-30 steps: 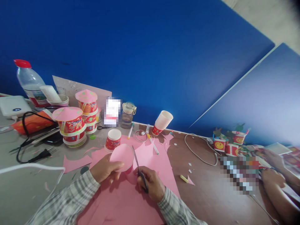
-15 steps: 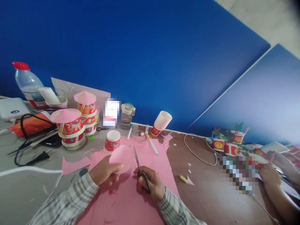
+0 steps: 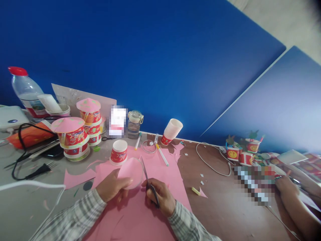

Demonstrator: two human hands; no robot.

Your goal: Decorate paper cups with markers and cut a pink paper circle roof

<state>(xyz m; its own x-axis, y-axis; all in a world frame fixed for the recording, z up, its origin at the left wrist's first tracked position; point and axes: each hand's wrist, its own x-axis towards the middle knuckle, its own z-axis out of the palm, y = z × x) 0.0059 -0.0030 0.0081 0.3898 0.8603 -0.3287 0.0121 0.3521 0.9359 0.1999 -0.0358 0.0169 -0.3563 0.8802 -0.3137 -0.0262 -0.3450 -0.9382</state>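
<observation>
My left hand (image 3: 111,188) pinches a round pink paper disc (image 3: 130,172) and holds it up above a large pink paper sheet (image 3: 147,214) on the table. My right hand (image 3: 160,197) grips black-handled scissors (image 3: 147,179), whose blades point up along the disc's right edge. Both wrists wear plaid sleeves. A red and white paper cup (image 3: 118,151) stands just beyond the disc.
Decorated cup towers with pink cone lids (image 3: 71,135) stand at the left, near a water bottle (image 3: 25,92), a black power cord (image 3: 30,160) and a glass jar (image 3: 134,124). A stack of paper cups (image 3: 172,130), pens and a white cable (image 3: 213,164) lie behind. Another person's arm (image 3: 296,201) works at the right.
The disc has turned slightly in my left hand and both hands have shifted a little on the pink sheet. The view has drifted slightly.
</observation>
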